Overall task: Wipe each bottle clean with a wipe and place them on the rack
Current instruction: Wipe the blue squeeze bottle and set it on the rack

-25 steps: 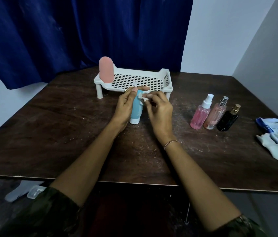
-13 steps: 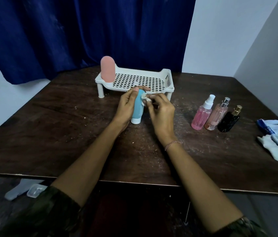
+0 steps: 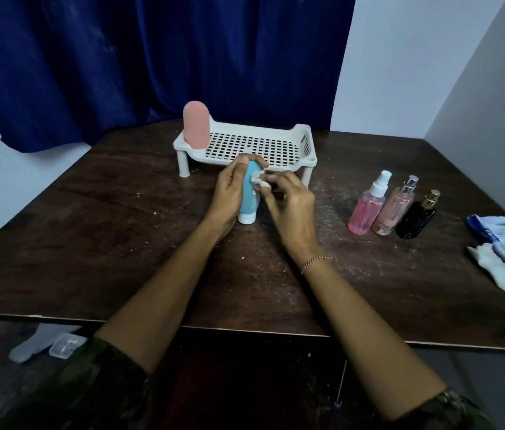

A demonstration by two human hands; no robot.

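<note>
A plain room, most likely in a home: a scuffed dark wooden table [image 3: 121, 243] stands in a corner of bare white walls [image 3: 415, 57]. A heavy blue curtain [image 3: 121, 57] hangs behind it, and a small plastic rack [image 3: 305, 141] and toiletry bottles [image 3: 366, 209] sit on top.

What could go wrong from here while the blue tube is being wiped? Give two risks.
1. The blue tube stands on its narrow cap, held by the left hand; firm rubbing might topple it.
2. The wipe pinched in the right hand is a small wad, so patches could stay dirty.
</note>
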